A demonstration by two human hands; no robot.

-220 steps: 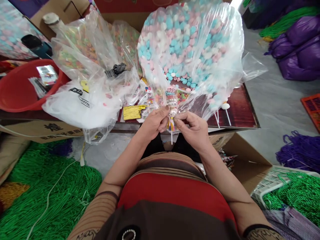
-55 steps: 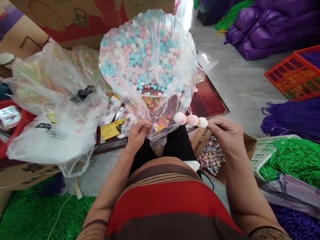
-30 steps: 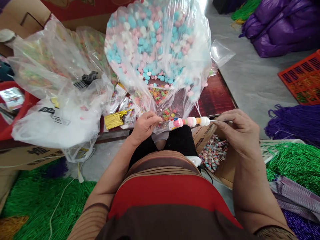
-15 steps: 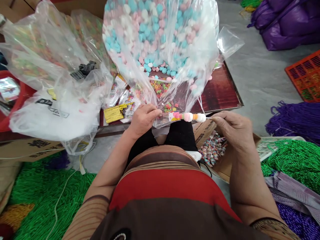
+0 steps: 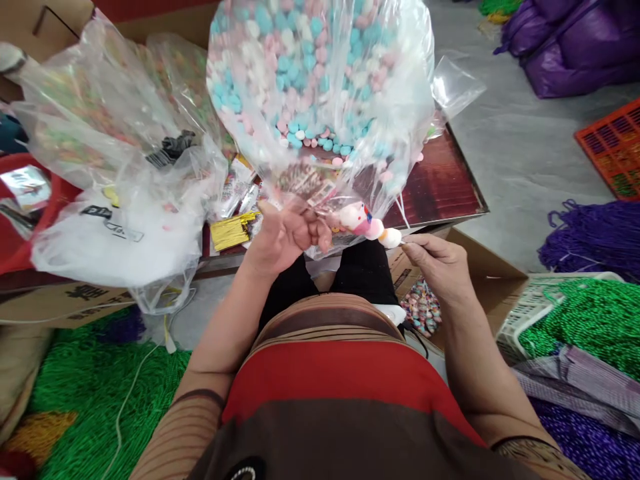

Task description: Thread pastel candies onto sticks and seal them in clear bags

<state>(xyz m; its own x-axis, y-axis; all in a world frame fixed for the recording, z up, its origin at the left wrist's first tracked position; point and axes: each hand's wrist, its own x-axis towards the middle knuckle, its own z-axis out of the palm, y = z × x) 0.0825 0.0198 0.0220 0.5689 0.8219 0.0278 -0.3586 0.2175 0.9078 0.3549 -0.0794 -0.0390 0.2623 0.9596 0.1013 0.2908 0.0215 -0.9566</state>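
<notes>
My right hand (image 5: 440, 260) pinches the thin stick of a marshmallow skewer (image 5: 373, 229), which has white, pink and orange pieces and a printed white piece at its far end. My left hand (image 5: 295, 233) is turned palm up, fingers curled, at the lower edge of a small clear printed bag (image 5: 317, 187), apparently gripping it. The bag is blurred, and the fingers hide where they meet it. The skewer's far end lies close beside those fingers; whether it is inside the bag I cannot tell. Behind them stands a large clear bag of pink, blue and white marshmallows (image 5: 300, 67).
Gold twist ties (image 5: 231, 231) lie on the dark red table (image 5: 440, 180), left of my hands. A white plastic bag (image 5: 115, 233) and red basin (image 5: 50, 220) are farther left. Below right, a cardboard box (image 5: 493, 280) holds wrapped pieces beside a white basket (image 5: 520, 320) of green cord.
My left hand has rolled palm up, and the small printed bag now shows above it. My right hand has moved left with the skewer, whose far end has tilted upward.
</notes>
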